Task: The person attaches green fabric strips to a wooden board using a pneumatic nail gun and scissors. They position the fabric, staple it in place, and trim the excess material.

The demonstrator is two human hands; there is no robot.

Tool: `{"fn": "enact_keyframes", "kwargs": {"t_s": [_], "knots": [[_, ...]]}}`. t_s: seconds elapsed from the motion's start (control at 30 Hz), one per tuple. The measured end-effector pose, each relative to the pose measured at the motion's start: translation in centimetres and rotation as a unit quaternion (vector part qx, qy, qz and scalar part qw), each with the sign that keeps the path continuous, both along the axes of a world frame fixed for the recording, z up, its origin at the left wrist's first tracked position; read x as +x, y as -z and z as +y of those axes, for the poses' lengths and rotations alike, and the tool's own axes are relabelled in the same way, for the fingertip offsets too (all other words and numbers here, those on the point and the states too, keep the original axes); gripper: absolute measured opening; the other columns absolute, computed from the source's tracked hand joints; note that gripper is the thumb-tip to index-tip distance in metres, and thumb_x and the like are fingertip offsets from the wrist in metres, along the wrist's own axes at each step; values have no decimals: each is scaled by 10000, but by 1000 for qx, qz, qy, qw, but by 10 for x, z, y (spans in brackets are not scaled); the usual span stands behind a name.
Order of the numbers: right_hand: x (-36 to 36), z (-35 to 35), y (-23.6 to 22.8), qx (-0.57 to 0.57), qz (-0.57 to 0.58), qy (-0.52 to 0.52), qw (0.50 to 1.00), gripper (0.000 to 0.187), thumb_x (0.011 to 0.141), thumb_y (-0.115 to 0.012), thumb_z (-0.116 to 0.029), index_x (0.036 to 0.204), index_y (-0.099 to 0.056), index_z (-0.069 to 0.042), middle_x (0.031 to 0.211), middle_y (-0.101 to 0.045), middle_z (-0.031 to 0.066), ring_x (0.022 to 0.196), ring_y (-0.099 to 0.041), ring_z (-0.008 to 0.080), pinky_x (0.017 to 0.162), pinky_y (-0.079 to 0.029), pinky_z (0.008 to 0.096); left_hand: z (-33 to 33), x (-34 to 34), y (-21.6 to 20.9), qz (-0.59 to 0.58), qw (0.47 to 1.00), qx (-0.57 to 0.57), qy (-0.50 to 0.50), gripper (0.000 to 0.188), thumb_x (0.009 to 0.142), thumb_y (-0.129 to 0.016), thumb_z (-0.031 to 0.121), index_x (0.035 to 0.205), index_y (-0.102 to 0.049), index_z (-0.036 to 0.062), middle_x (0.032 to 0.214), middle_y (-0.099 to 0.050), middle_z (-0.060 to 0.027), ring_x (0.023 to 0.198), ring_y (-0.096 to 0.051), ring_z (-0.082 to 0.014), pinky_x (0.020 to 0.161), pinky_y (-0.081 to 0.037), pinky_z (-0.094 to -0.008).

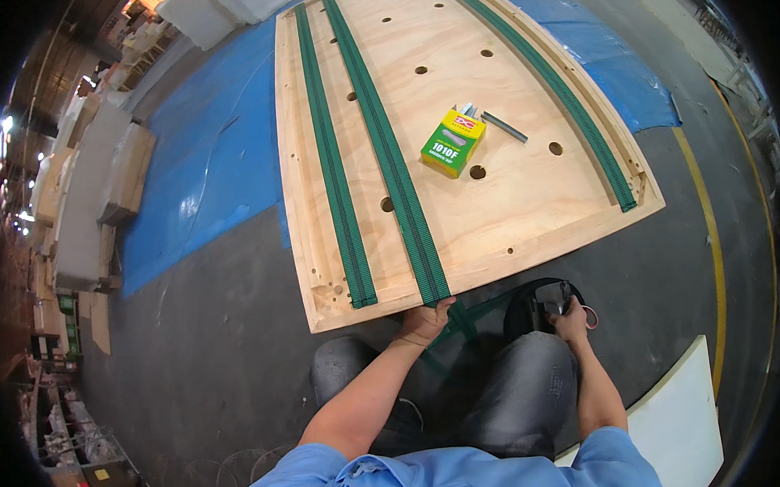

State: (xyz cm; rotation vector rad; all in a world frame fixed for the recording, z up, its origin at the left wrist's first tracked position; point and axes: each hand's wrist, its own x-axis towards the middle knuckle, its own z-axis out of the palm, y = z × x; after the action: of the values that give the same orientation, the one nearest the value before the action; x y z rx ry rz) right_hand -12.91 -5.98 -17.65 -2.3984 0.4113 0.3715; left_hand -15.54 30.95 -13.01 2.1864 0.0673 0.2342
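A wooden panel frame (529, 242) lies in front of me, with dark-striped green webbing straps running lengthwise along it. My left hand (424, 323) is closed at the near edge, gripping the end of the middle webbing strap (396, 182) where it passes over the rim. More of the strap hangs below my fingers. Low beside my right knee, my right hand (571, 323) is wrapped round a dark staple gun (549, 303), apart from the frame. A second strap (330, 159) lies to the left, and a third strap (575, 105) runs along the right side.
On the panel rest a yellow and green box (453, 145) and a grey strip of staples (505, 127). Several round holes pierce the plywood. Blue sheeting (204, 182) covers floor beyond. A white board (668, 423) lies at my right; stacked pieces (100, 186) stand far left.
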Motion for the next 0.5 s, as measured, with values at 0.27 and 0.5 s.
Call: {"fn": "enact_keyframes", "kwargs": {"t_s": [0.27,0.5], "knots": [[-7,-12,-118,274,-91,121,950,551,785,-748,-37,1311,-592,2,1095,-664,68,976,-642,202,884,-542,375,7,-7,3,46,998,41,13,478,1063,-587,499,1271,-706,86,1280,-704,-189,1217,-624,-448,1048,-478,-541],[-14,48,-285,324,-66,56,942,602,875,-815,-88,1425,-591,10,1192,-715,86,1061,-674,178,906,-545,341,10,19,3,-124,982,96,102,596,1079,-529,580,1451,-606,121,1494,-591,-157,1370,-554,-418,1149,-439,-536]]}}
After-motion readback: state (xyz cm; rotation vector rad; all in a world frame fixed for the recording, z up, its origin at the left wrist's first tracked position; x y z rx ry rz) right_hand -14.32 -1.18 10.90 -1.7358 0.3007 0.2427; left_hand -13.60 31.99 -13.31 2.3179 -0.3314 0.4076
